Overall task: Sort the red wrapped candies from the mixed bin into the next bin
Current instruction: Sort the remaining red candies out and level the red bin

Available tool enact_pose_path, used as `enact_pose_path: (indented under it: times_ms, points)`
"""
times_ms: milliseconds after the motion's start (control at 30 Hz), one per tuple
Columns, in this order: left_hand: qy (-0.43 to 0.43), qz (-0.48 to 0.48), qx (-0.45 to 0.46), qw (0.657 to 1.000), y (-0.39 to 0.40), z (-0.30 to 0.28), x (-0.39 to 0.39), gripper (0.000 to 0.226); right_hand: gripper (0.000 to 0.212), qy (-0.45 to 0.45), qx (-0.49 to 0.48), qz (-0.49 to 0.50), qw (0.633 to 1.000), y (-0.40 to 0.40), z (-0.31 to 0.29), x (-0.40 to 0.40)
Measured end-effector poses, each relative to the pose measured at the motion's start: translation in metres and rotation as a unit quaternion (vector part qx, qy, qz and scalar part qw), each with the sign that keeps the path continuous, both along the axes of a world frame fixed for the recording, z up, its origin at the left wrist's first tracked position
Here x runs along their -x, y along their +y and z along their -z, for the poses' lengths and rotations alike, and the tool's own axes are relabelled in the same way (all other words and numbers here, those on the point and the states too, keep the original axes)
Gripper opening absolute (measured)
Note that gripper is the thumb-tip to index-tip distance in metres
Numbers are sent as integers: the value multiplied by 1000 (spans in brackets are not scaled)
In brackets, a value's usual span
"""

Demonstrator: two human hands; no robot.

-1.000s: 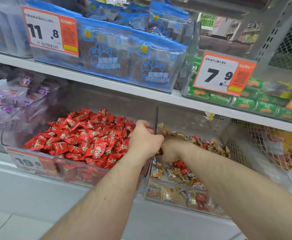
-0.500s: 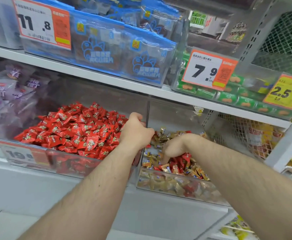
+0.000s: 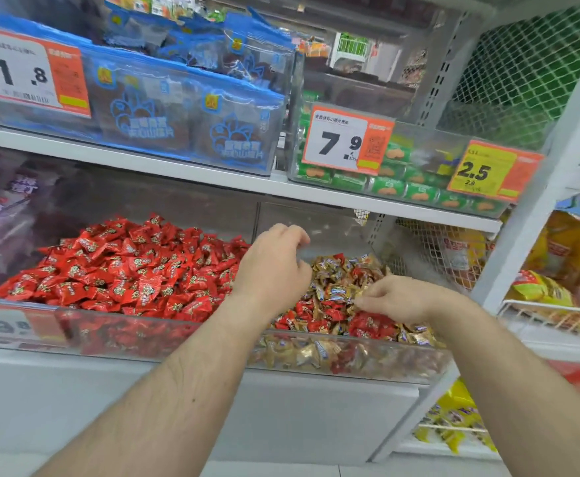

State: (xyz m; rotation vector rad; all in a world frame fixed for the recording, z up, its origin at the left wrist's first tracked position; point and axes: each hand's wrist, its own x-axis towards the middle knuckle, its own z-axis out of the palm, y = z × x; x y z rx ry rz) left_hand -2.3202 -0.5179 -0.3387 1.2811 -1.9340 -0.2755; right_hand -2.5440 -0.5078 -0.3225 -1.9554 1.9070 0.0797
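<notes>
Risk comes first from the mix itself: under your right hand [image 3: 397, 299] the mixed bin [image 3: 350, 359] holds red wrapped candies [image 3: 367, 325] tangled among gold wrapped candies [image 3: 336, 290], so a hurried pinch could lift a gold piece along with a red one and carry it across. A second risk is spilling, since a loosely held candy could drop over the clear front wall just below your wrists and fall to the floor. A third is the thin clear divider [image 3: 254, 222], which stands just behind your left hand [image 3: 274, 266]; knocking it while crossing over could jog the heaps on either side. Your left hand hovers over the mixed bin right at that divider, knuckles up and fingers loosely curled downward; whether it holds a candy cannot be told, because the palm faces away. Your right hand lies lower and nearer to you, flat over the pile, its fingertips pointing toward the left hand and touching the candies; whether it pinches one also cannot be told. Beyond the left hand, on its outer side, the next bin [image 3: 109, 335] is heaped with red candies only. Both forearms reach in from below and converge over the mixed bin.
</notes>
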Motion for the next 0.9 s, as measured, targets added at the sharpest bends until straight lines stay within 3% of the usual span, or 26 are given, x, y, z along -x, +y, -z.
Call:
enact_pose_path:
  times_ms: [133, 233, 433, 667, 800, 900]
  points:
    - [-14, 95, -125, 987, -6, 10, 13, 24, 45, -40, 130, 134, 982, 11, 8, 20]
    - [-108, 138, -192, 966, -15, 19, 20, 36, 15, -34, 204, 217, 954, 16, 19, 26]
    - [-193, 162, -236, 939, -35, 30, 36, 49, 3, -20, 151, 221, 963, 12, 29, 17]
    - [-287, 205, -303, 885, -40, 40, 50, 49, 28, -51, 85, 188, 977, 11, 45, 3]
    - [-283, 170, -301, 895, -42, 48, 48, 37, 34, -47, 88, 186, 978, 14, 45, 9]
    - [-246, 151, -293, 911, -43, 46, 39, 29, 18, -66, 108, 216, 968, 19, 38, 19]
